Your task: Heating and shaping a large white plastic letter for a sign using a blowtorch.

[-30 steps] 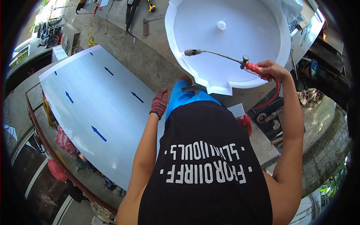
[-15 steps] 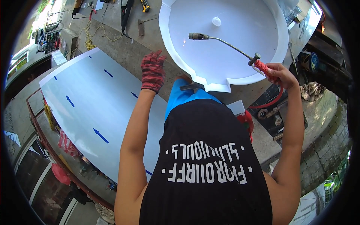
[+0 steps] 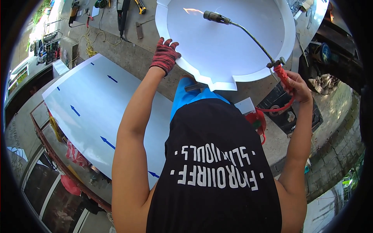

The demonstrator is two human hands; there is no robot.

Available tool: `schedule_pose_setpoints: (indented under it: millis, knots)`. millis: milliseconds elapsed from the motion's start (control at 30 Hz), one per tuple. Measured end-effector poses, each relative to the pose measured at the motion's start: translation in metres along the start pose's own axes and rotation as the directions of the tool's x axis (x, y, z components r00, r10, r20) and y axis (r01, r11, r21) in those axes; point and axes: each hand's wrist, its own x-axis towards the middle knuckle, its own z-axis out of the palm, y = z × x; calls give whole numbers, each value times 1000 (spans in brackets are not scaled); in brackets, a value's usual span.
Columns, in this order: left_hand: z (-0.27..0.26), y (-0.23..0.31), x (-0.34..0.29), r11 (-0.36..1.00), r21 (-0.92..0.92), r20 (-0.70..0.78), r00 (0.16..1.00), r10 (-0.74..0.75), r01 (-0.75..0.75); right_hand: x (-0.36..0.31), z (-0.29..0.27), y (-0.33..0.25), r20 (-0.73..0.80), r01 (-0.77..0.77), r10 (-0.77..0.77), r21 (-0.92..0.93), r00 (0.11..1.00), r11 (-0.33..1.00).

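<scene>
My right hand, bare, is wrapped round the red handle of a gas torch. Its long metal neck reaches left over a large white shallow round piece with a raised rim. From the burner head an orange flame points left above the white inner face. A red and black knitted glove covers my left hand. Its fingers are spread at the left part of the rim, with the thumb side touching the edge. The red hose runs from the handle down toward the lower middle.
A large pale sheet with blue arrows lies to the left. Behind it are a yellow cord, a hammer and a yellow-handled cutter. A black case lies below my right hand, and a crumpled cloth further right.
The left hand moved up and right onto the rim. My right hand lowered slightly as the burner head rose, and the flame shows larger. The round piece sits slightly further left in view.
</scene>
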Motion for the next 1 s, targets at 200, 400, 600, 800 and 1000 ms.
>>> schedule_pose_setpoints:
  millis: [200,400,600,800,1000]
  knots:
    - [-2,3,3,1000,2,63,998,-28,28,-12,7,12,-31,62,-60,73,998,995]
    - [3,2,6,1000,7,45,999,-30,30,-27,12,14,-53,101,-98,75,994,992]
    - [2,1,11,1000,2,60,998,-2,2,-50,23,28,-101,114,-106,74,989,991]
    - [11,-3,4,979,134,-69,984,163,-152,-86,67,56,-231,203,-169,131,958,971]
    - [14,-19,3,862,309,-205,857,473,-402,-127,142,96,-370,255,-194,125,909,959]
